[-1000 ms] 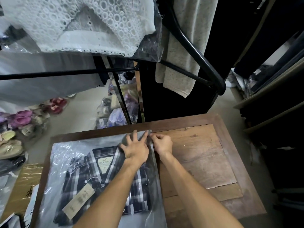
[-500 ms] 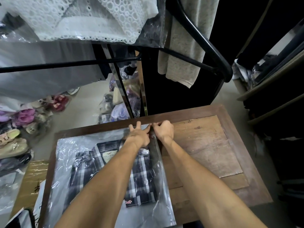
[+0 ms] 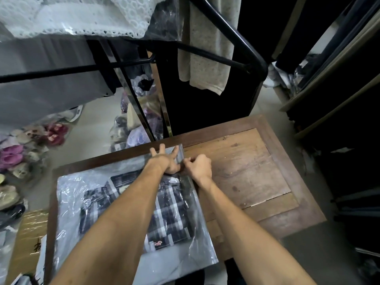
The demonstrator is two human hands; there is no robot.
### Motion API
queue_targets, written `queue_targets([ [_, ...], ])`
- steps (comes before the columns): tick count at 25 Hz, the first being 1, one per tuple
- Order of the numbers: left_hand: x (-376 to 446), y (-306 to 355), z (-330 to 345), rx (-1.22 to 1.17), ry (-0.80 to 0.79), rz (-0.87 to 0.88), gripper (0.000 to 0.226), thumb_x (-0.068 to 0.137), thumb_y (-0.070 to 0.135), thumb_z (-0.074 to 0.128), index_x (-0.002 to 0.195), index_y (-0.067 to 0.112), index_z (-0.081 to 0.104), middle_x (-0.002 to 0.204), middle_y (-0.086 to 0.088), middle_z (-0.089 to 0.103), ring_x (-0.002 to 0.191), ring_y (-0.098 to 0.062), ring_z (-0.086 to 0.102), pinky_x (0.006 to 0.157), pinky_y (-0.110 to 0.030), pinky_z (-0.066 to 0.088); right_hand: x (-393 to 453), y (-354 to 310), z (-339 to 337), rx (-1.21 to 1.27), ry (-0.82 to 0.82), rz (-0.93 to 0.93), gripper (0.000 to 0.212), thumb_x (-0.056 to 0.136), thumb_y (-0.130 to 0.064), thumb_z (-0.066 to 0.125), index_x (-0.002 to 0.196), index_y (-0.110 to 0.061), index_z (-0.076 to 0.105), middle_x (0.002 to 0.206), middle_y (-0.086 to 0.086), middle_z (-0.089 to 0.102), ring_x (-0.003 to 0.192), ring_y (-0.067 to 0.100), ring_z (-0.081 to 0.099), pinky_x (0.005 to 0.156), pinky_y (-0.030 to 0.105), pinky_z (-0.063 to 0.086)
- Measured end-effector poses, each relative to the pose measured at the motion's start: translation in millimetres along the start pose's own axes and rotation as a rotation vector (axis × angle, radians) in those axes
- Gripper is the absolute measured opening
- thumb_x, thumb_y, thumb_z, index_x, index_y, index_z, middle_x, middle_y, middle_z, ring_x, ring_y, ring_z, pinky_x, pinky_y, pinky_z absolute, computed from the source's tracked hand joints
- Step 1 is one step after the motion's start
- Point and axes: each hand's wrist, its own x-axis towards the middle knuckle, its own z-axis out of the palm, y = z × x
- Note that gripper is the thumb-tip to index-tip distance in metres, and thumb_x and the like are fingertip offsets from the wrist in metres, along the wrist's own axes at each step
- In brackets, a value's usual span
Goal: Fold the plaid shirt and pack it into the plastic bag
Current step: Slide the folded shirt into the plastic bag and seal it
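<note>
- Wooden table (image 3: 257,171) stands beside a clothes rack; the bag (image 3: 67,188) lies flat on its left half, with the folded shirt (image 3: 170,214) already inside.
- Left hand (image 3: 164,159) is spread flat, pressing the bag's far right corner; right hand (image 3: 199,165) is clenched, pinching the flap (image 3: 181,155) along the bag's right edge.
- Risk: a crooked pull could seal the flap with wrinkles.
- Risk: trapped air may puff the bag and shift the shirt.
- Risk: thin film could tear at the pinch.
</note>
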Motion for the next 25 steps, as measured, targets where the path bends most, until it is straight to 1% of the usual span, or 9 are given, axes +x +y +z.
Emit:
queue_targets([
  [2,-0.4,-0.2,0.7,0.002,-0.022,0.006,0.086,0.099,0.060,0.045,0.154,0.048,-0.020,0.164,-0.006,-0.032,0.149,-0.047,-0.025,0.124,-0.059,0.006,-6.2,6.4,-1.6,0.026,-0.007,-0.001,0.025,0.089,-0.027,0.066,0.091,-0.008,0.082,0.089,0.016,0.079,0.090,0.029,0.076,0.086,0.036,0.060],
  [4,0.1,-1.6,1.3,-0.003,-0.032,0.010,0.094,0.096,0.061,0.052,0.154,0.047,-0.021,0.164,-0.008,-0.034,0.149,-0.048,-0.025,0.124,-0.059,0.005,-14.1,10.4,-2.4,0.030,-0.007,-0.002,0.024,0.090,-0.025,0.066,0.094,-0.009,0.082,0.093,0.016,0.079,0.092,0.028,0.076,0.087,0.034,0.059],
  [6,1.8,-1.2,4.4,-0.010,-0.025,0.007,0.102,0.093,0.058,0.060,0.153,0.047,-0.022,0.164,-0.008,-0.033,0.149,-0.048,-0.023,0.123,-0.059,0.009,-20.7,14.1,-4.7,0.024,0.001,0.006,0.024,0.091,-0.025,0.066,0.097,-0.009,0.082,0.096,0.015,0.079,0.094,0.027,0.075,0.087,0.031,0.058],
  [8,3.2,0.9,10.0,-0.019,0.014,0.002,0.107,0.091,0.058,0.064,0.153,0.049,-0.023,0.164,-0.005,-0.031,0.150,-0.048,-0.019,0.121,-0.063,0.016,-26.9,18.2,-6.6,0.033,0.007,0.017,0.023,0.091,-0.027,0.067,0.097,-0.010,0.082,0.097,0.015,0.079,0.094,0.027,0.075,0.088,0.031,0.058],
  [11,5.5,1.4,18.0,-0.052,0.060,-0.007,0.108,0.090,0.059,0.064,0.153,0.049,-0.023,0.165,-0.003,-0.027,0.151,-0.046,-0.015,0.117,-0.068,0.020,-35.0,22.2,-4.0,0.053,-0.010,0.047,0.026,0.088,-0.031,0.066,0.094,-0.012,0.082,0.092,0.014,0.079,0.091,0.028,0.076,0.089,0.037,0.060],
  [14,9.4,1.3,23.1,-0.053,0.101,-0.011,0.108,0.089,0.062,0.063,0.154,0.048,-0.022,0.165,-0.007,-0.022,0.150,-0.046,-0.010,0.117,-0.068,0.022,-40.5,29.6,-2.5,0.075,-0.032,0.079,0.029,0.082,-0.036,0.065,0.088,-0.013,0.081,0.084,0.010,0.080,0.084,0.026,0.078,0.088,0.040,0.062],
  [18,16.3,0.0,26.8,-0.059,0.124,0.005,0.108,0.088,0.063,0.063,0.154,0.047,-0.020,0.163,-0.007,-0.020,0.148,-0.047,-0.009,0.117,-0.067,0.022,-55.1,38.6,-7.5,0.064,-0.037,0.104,0.024,0.088,-0.030,0.065,0.089,-0.012,0.081,0.085,0.009,0.080,0.086,0.021,0.077,0.090,0.032,0.059],
  [21,20.7,-2.0,29.4,-0.062,0.146,0.003,0.109,0.086,0.066,0.064,0.154,0.048,-0.019,0.163,-0.008,-0.017,0.148,-0.047,-0.007,0.117,-0.067,0.023,-67.2,44.1,-12.7,0.042,-0.032,0.096,0.023,0.088,-0.027,0.065,0.093,-0.012,0.082,0.090,0.010,0.080,0.090,0.024,0.076,0.089,0.033,0.059],
  [25,19.8,-1.2,31.9,-0.085,0.168,0.005,0.109,0.085,0.067,0.065,0.155,0.049,-0.017,0.164,-0.008,-0.016,0.148,-0.047,-0.006,0.116,-0.068,0.023,-86.7,55.5,-22.2,0.024,-0.021,0.098,0.025,0.093,-0.024,0.061,0.099,-0.009,0.080,0.098,0.015,0.079,0.097,0.029,0.074,0.087,0.031,0.055],
])
